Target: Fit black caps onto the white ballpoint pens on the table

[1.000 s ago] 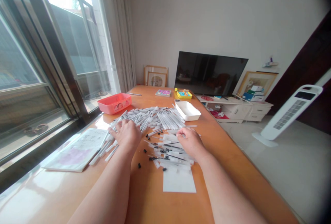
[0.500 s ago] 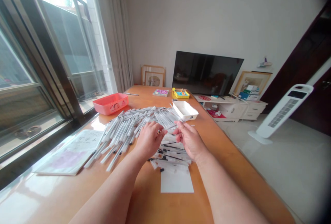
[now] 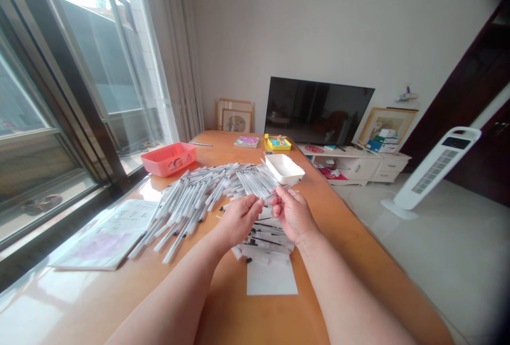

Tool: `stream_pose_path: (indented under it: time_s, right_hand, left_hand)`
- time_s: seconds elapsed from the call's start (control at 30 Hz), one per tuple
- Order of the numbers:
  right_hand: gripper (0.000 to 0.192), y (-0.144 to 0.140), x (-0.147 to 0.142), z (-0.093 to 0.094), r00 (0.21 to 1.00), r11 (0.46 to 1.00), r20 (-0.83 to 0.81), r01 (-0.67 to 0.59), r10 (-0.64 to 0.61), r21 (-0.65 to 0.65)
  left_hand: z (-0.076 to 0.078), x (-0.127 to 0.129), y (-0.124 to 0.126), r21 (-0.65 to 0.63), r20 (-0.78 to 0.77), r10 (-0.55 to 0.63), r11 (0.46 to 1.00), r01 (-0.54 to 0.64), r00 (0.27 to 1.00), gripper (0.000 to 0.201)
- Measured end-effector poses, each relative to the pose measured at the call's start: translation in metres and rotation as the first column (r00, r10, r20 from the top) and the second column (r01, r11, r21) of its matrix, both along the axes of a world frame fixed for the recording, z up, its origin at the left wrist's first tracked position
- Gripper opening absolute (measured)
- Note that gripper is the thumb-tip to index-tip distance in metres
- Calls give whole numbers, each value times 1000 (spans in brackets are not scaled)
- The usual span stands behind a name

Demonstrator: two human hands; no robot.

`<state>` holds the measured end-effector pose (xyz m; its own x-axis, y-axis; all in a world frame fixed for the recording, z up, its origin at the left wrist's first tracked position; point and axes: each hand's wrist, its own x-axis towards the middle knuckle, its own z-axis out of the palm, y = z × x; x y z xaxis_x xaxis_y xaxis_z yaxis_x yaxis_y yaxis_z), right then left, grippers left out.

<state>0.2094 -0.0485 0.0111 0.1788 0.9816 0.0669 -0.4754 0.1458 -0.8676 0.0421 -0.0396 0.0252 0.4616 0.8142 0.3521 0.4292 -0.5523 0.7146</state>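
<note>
In front of me my right hand [image 3: 294, 213] is closed in a pinch on a slim pen [image 3: 271, 195] with a clear barrel. My left hand [image 3: 240, 219] is closed too, its thumb and fingertips at the pen's near end; what sits inside them is hidden. Below the hands lies a pile of loose pen parts [image 3: 271, 244], pale tubes, dark refills and small black pieces, partly on a white sheet of paper [image 3: 272, 279]. Beyond and left of the hands spreads a big heap of similar pens [image 3: 195, 196] with whitish barrels and dark ends.
A red plastic basket [image 3: 169, 160] stands at the back left, a white tray [image 3: 285, 170] behind my right hand. A booklet [image 3: 105, 236] lies at left by the window. Farther back are a yellow box [image 3: 279, 144] and a purple book [image 3: 246, 142]. The table's right edge [image 3: 382, 252] slopes past my right arm.
My left hand has moved slightly down and right, closer to my right hand, and its fingers have closed more. The right hand still pinches the pen. The view has shifted a little.
</note>
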Motion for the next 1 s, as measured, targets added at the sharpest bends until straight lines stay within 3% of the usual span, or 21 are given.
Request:
stream_pose_path:
  time_s: [0.07,0.2,0.33,0.43,0.47,0.53,0.63,0.7,0.8,0.9,1.0]
  right_hand:
    - [33,0,0,0,1000,1000,-8,-7,7,9]
    - [33,-1,-1,1,1000,1000,-13,-25,25,16]
    - [32,-2,-4,2,998,999,-42,-41,41,5]
    - [31,-2,-4,2,997,998,-53,-54,55,6]
    - [32,-1,-3,1,998,999,-43,-52,52,8]
    - [34,1,-2,-1,1000,1000,-14,-27,27,11]
    - [37,3,0,-4,1000,1000,9,25,-25,7]
    - [37,3,0,-4,1000,1000,10,30,-30,-5]
    - [35,0,-2,-2,1000,1000,17,17,-17,-12]
    - [33,-2,-3,1,999,1000,32,20,-20,-9]
    - [34,-2,-3,2,999,1000,39,20,-20,-6]
  left_hand:
    - [2,2,-2,-162,108,-22,986,39,994,42]
    - [2,4,-3,-341,253,16,937,74,967,43]
    - [-4,5,0,-533,468,76,819,213,880,37]
    - [-6,5,1,-580,539,78,756,303,838,34]
    - [-6,5,1,-574,518,65,766,290,853,35]
    - [-6,5,0,-506,415,28,838,205,909,39]
    - [-7,5,-2,-236,180,59,972,-15,982,42]
    - [-8,4,-2,4,25,133,991,-133,991,39]
    - [-9,3,-1,243,-114,187,957,-155,976,38]
    - [-8,3,-1,234,-109,164,963,-135,980,40]
    - [-6,4,-1,40,-6,109,993,-109,994,44]
